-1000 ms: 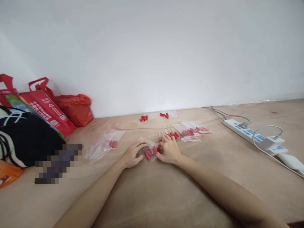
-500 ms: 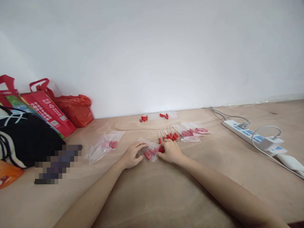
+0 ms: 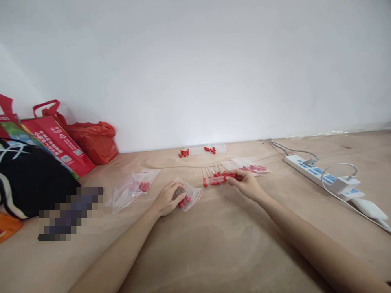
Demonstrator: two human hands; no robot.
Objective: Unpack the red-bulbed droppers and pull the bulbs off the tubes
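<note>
My left hand [image 3: 167, 198] is closed on a small clear plastic bag [image 3: 191, 194] holding several red capped pieces, pressed against the wooden floor. My right hand [image 3: 244, 182] is pinched on a thin red-tipped stick [image 3: 217, 179], held just above the row of loose red-tipped sticks [image 3: 210, 174] lying on the floor. Filled clear bags [image 3: 250, 166] sit just behind my right hand.
Another clear bag with red pieces [image 3: 134, 189] lies left of my left hand. Loose red pieces [image 3: 184, 153] lie near the wall. Red shopping bags [image 3: 70, 140] and a black bag [image 3: 30, 179] stand at the left. A white power strip [image 3: 324, 176] with cables lies at the right.
My right hand left the bag and moved right and back to the row of sticks, pinching one. My left hand stays on the bag, now curled over its mouth.
</note>
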